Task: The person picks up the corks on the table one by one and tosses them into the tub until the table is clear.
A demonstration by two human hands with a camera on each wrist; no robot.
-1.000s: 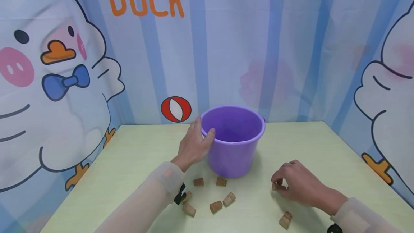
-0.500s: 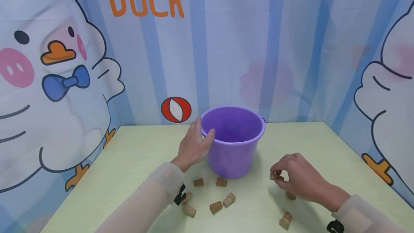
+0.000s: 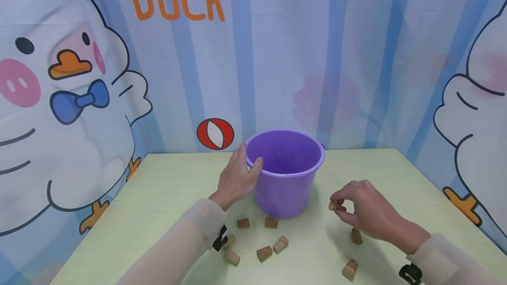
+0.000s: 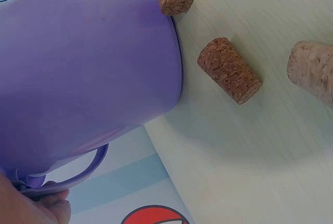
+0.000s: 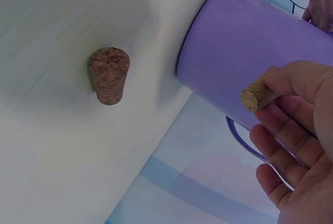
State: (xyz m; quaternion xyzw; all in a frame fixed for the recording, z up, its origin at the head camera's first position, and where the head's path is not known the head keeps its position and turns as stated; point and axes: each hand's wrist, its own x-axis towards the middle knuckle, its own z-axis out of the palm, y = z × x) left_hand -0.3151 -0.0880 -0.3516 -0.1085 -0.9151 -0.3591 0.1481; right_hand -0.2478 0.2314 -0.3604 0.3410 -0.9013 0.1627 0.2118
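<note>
A purple bucket (image 3: 285, 192) stands upright towards the back of the table. My left hand (image 3: 236, 179) grips its rim on the left side, thumb over the edge; the left wrist view shows the fingers by the bucket's handle (image 4: 86, 174). Between thumb and fingertips my right hand (image 3: 370, 210) pinches a cork (image 5: 258, 94), held above the table to the right of the bucket. Below that hand a tapered cork (image 5: 109, 75) lies on the table, and another cork (image 3: 350, 270) is nearer the front.
Several corks lie in front of the bucket, among them one cork (image 3: 264, 253) at the middle and one cork (image 3: 243, 223) close to the left forearm. The pale table (image 3: 178, 179) meets a blue striped curtain (image 3: 277, 56) printed with ducks at the back.
My right hand has lifted the pinched cork from near the table and moved slightly up, uncovering a cork beneath it. The left hand and the bucket have stayed in place.
</note>
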